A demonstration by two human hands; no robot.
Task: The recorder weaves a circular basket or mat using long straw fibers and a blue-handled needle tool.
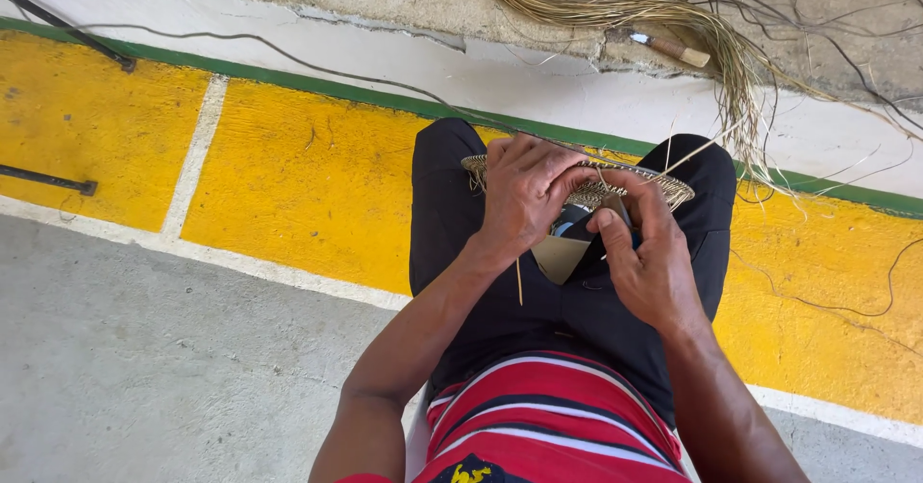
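A flat woven straw piece (663,187), round and pale tan, rests on edge across my knees. My left hand (524,195) closes over its near rim from the left. My right hand (649,257) grips the weave from below at the middle, thumb pressed up against it. Thin loose strands (694,151) stick out of the rim to the right, and one hangs down past my left wrist. I sit in dark trousers (452,214) and a red striped shirt (553,416).
A bundle of dry straw fibres (731,70) lies on the concrete beyond my knees, with a wooden-handled tool (673,50) on it. Yellow painted floor (298,175) with a green stripe runs under my legs. Dark metal rods (48,180) lie at the left.
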